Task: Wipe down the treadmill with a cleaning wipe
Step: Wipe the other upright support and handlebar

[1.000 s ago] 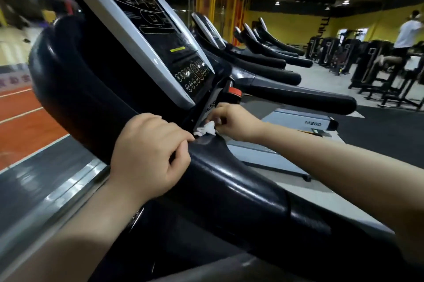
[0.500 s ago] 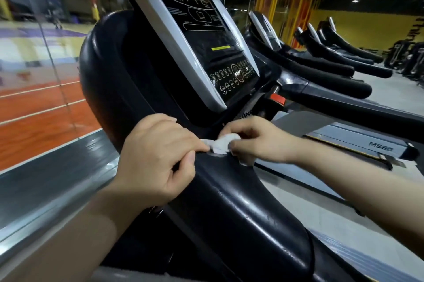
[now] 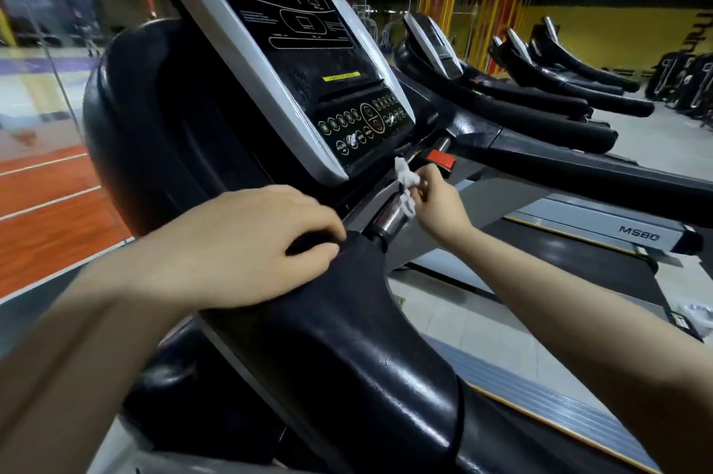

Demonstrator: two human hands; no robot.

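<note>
Part of the wipe [image 3: 406,180] is hidden inside the right hand [image 3: 438,199]. The button labels just above that grip are too small to be read.

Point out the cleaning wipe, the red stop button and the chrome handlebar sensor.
cleaning wipe [image 3: 406,179], head view, bunched middle.
red stop button [image 3: 441,159], head view, top face.
chrome handlebar sensor [image 3: 389,219], head view, shiny side.
</note>
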